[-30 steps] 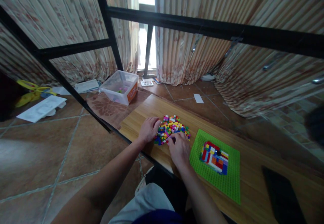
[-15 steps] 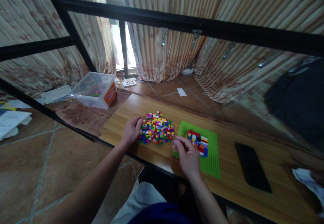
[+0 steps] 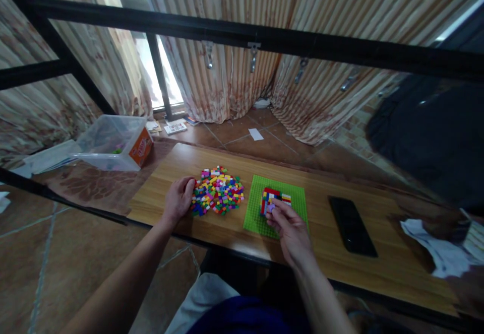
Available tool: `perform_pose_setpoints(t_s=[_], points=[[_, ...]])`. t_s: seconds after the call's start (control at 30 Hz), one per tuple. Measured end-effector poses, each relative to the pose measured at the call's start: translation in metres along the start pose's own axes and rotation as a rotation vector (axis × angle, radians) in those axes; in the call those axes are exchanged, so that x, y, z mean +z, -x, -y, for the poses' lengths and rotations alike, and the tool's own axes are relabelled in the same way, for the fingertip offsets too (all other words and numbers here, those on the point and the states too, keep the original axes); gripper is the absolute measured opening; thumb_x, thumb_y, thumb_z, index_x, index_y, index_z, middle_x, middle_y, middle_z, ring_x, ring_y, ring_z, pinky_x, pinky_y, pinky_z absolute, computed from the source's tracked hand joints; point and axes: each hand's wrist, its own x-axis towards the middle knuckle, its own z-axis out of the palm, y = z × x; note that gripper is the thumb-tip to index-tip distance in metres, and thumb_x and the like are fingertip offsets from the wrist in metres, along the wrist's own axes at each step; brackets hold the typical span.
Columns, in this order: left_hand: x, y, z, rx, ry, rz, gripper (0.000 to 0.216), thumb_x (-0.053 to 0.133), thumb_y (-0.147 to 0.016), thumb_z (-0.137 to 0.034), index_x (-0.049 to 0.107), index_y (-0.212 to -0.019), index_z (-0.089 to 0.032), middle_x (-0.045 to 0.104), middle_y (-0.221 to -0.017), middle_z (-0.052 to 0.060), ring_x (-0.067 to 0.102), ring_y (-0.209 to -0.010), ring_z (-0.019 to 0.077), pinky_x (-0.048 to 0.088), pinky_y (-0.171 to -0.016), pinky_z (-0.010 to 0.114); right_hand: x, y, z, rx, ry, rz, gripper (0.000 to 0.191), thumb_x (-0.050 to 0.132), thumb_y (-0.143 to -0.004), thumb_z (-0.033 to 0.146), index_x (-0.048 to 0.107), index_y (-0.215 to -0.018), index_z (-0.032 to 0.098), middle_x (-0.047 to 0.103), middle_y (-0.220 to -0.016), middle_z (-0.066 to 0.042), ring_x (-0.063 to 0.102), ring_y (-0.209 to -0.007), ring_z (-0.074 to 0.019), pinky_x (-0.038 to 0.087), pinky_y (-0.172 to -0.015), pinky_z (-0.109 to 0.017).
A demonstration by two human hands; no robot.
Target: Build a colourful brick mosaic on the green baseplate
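Note:
A heap of small coloured bricks (image 3: 217,197) lies on the wooden table (image 3: 333,266). My left hand (image 3: 177,200) rests with curled fingers against the heap's left edge. Right of the heap lies a green baseplate (image 3: 254,208) bearing a patch of coloured bricks (image 3: 271,197). My right hand (image 3: 289,228) hovers over that patch, fingertips pinched on a small pale purple brick (image 3: 270,208) at the patch's near edge.
A black phone (image 3: 351,225) lies flat on the table right of the baseplate. Crumpled white paper (image 3: 438,248) sits at the far right. A clear plastic box (image 3: 113,142) stands on the floor to the left. A black metal bar (image 3: 242,34) crosses overhead.
My right hand left the brick heap and moved right onto the baseplate with a small brick pinched. The left hand stayed at the heap. The view swung right.

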Motion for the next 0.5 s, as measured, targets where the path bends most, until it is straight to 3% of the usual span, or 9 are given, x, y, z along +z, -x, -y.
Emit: perform_pose_setpoints(t_s=[0.13,0.27,0.5], points=[[-0.002,0.000,-0.003,-0.008,0.001,0.020,0.044,0.037,-0.091,-0.047,0.068,-0.100,-0.017,0.070,-0.102,0.010,0.062,-0.100,0.0234,0.047,-0.094,0.037,-0.023,-0.015,0.005,-0.144,0.187,-0.118,0.037,0.077,-0.068,0.045,0.073,-0.098,0.025,0.073,-0.097,-0.003,0.065,-0.075,-0.0145,0.053,-0.072,-0.032],[-0.003,0.001,-0.005,-0.019,-0.007,0.017,0.045,0.036,-0.090,-0.047,0.068,-0.100,-0.017,0.070,-0.103,0.010,0.062,-0.102,0.0235,0.047,-0.094,0.036,-0.047,-0.026,0.014,-0.215,0.338,-0.181,0.036,0.074,-0.070,0.047,0.072,-0.095,0.021,0.074,-0.090,-0.004,0.067,-0.078,-0.0187,0.054,-0.076,-0.037],[-0.003,0.000,-0.004,-0.013,-0.020,0.012,0.045,0.035,-0.090,-0.046,0.068,-0.101,-0.017,0.071,-0.103,0.010,0.062,-0.102,0.0234,0.047,-0.094,0.036,-0.054,-0.028,0.013,-0.305,0.555,-0.127,0.031,0.066,-0.078,0.047,0.069,-0.093,0.020,0.073,-0.092,-0.007,0.067,-0.085,-0.0219,0.052,-0.081,-0.039]])
